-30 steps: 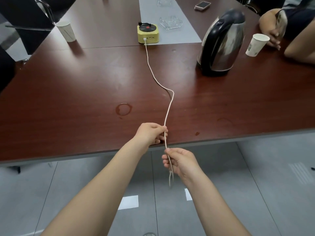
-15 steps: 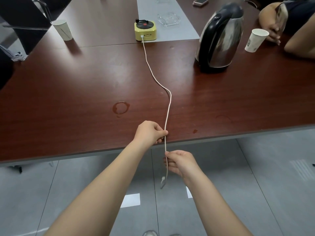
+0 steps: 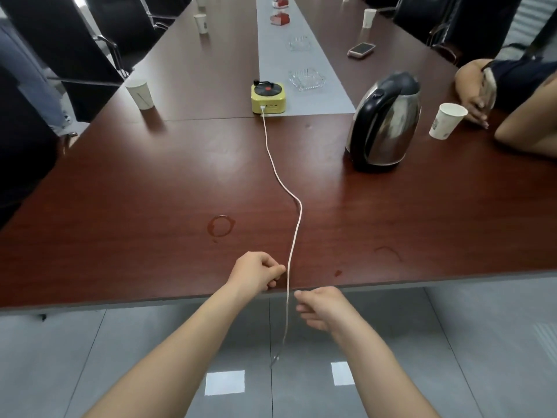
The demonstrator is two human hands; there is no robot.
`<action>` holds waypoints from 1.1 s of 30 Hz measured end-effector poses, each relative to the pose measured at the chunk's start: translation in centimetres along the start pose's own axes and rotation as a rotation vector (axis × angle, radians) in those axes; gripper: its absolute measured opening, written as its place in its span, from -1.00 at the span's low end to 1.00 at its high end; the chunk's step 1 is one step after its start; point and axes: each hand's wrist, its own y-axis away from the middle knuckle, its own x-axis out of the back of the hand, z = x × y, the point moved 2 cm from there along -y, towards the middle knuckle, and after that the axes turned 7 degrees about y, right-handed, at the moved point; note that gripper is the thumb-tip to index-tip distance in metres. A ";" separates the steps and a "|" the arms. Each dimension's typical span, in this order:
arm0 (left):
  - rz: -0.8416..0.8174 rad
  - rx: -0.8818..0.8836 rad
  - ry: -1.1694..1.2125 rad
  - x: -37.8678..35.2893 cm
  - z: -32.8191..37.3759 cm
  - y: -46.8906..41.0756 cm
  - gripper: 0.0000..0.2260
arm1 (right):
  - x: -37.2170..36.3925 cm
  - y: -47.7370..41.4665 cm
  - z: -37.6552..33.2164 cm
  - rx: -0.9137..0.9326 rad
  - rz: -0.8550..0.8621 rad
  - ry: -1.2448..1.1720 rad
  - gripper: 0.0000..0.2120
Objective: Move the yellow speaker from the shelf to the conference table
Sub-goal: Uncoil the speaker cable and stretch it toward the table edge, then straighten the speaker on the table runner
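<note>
The yellow speaker (image 3: 268,98), with a black and red record top, stands on the dark red conference table (image 3: 120,206) at the end of a grey centre strip. A white cable (image 3: 297,224) is plugged into its front, runs toward me across the table and hangs over the near edge. My left hand (image 3: 256,271) rests as a fist at the table edge, fingertips right beside the cable; I cannot tell whether it pinches it. My right hand (image 3: 324,307) hovers below the edge, fingers loosely curled, a small gap from the cable, holding nothing.
A steel and black kettle (image 3: 382,125) stands to the right of the cable. Paper cups (image 3: 140,93) (image 3: 446,120), glass ashtrays (image 3: 306,79) and a phone (image 3: 361,50) lie around. Another person's arms (image 3: 524,137) rest at the right. Black chairs (image 3: 75,55) line the left side.
My right hand has let go of the cable and moved slightly right; the cable's end now hangs free toward the floor. The view has tilted up, showing more of the table.
</note>
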 end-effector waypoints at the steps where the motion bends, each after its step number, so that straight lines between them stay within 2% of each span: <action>1: -0.013 0.004 0.032 0.6 0.6 0.2 -0.81 | 0.7 0.4 -1.1 0.005 -0.019 0.028 -0.84; 5: -0.080 -0.011 0.199 3.3 3.9 0.5 -0.81 | 2.7 1.4 -5.8 0.081 -0.033 0.048 -0.77; 14: 0.095 -0.120 0.577 9.6 13.3 -2.5 -0.80 | 4.5 0.3 -18.8 0.400 0.187 -0.041 -0.76; 20: 0.171 -0.178 0.707 14.6 18.3 -10.2 -0.78 | 4.3 -5.0 -28.5 0.480 0.233 -0.081 -0.77; 27: 0.196 -0.129 0.783 19.4 22.3 -20.9 -0.76 | 3.5 -12.0 -38.1 0.486 0.248 -0.140 -0.78; 33: 0.222 -0.089 0.789 20.9 24.7 -29.6 -0.77 | 4.8 -18.2 -44.6 0.509 0.358 -0.097 -0.76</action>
